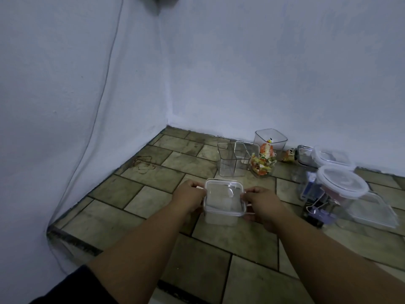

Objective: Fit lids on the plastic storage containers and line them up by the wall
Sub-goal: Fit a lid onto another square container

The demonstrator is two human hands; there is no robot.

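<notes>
A small square clear container [221, 217] stands on the tiled floor in the middle of the view, with a clear lid [223, 197] lying on top. My left hand [189, 197] grips the lid's left edge and my right hand [263, 205] grips its right edge. Behind it stand two empty open-topped clear containers [233, 160]. A taller square container [270, 139] stands by the back wall. A round container with a lid [341, 185] and another lidded box [328, 159] are at the right.
An open container of orange and yellow wrapped sweets [263, 165] stands behind the one I hold. Binder clips [315, 210] and a flat clear lid [370, 212] lie at the right. White walls meet in the corner [167, 126]. A thin cable [103, 95] runs down the left wall.
</notes>
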